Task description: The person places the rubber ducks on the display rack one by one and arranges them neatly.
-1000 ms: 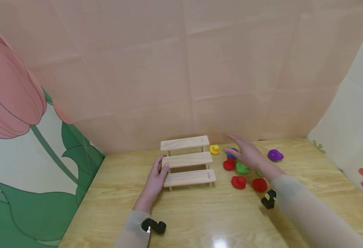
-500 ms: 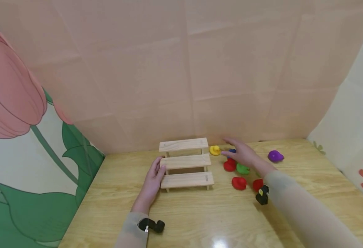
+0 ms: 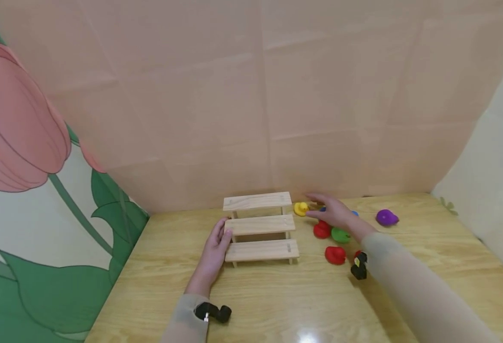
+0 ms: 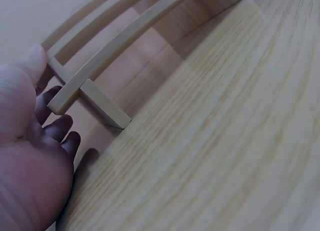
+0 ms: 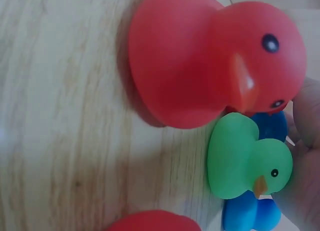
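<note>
A wooden three-step rack [image 3: 260, 225] stands on the table. My left hand [image 3: 210, 250] holds its left end, the thumb on the middle step and the other fingers curled behind the end, as the left wrist view shows. My right hand [image 3: 336, 213] reaches over the ducks, thumb and fingers spread apart beside a yellow rubber duck [image 3: 300, 209] at the rack's back right. Nothing is pinched between them. Below that hand lie a red duck [image 3: 322, 230], a green duck [image 3: 340, 235] and partly hidden blue ducks [image 5: 240, 212].
Another red duck [image 3: 335, 255] lies nearer the front, and a further red one is mostly hidden behind the right wrist camera [image 3: 359, 267]. A purple duck [image 3: 387, 217] sits at the far right. A pink cloth [image 3: 200, 105] hangs behind the table [image 3: 268, 305].
My right hand has moved left and closer to the yellow duck, its fingers still apart. The left hand stays at the rack's end; the rack has shifted only slightly in view.
</note>
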Tool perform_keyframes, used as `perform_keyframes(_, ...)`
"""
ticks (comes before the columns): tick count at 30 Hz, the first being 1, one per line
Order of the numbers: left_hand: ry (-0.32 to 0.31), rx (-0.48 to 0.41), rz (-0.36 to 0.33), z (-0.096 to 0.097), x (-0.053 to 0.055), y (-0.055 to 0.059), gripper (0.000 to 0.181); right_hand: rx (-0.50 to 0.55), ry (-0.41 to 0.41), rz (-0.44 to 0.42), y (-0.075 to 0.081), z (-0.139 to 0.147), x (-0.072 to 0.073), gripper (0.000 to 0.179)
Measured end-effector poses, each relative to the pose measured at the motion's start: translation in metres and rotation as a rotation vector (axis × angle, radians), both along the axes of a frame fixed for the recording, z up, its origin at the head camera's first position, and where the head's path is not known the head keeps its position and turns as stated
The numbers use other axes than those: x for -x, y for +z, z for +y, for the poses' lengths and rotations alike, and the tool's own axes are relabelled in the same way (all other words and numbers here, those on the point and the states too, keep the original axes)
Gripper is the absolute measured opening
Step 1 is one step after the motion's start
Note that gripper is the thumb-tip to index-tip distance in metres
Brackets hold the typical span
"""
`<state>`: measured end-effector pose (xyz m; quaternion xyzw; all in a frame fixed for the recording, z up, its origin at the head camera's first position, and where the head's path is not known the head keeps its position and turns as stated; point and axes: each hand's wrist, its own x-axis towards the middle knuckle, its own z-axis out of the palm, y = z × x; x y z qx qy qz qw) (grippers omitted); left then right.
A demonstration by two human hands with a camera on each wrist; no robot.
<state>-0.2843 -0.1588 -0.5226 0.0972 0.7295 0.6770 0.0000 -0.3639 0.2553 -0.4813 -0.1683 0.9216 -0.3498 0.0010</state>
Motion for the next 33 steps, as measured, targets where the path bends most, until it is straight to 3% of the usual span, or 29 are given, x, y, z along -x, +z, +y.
perform_keyframes(15, 0.006, 0.016, 0.006, 0.000, -0.001, -0.002, 0.067, 0.000, 0.060, -0.018, -0.001, -0.006, 0.007, 0.062)
perform_keyframes(23, -0.003, -0.006, -0.005, 0.001, -0.002, 0.002, 0.066, -0.041, 0.019, -0.018, -0.006, -0.010, 0.014, 0.051)
perform_keyframes(33, -0.006, -0.004, 0.016, 0.001, 0.000, 0.000, 0.067, -0.016, -0.022, -0.021, -0.008, -0.010, 0.015, 0.040)
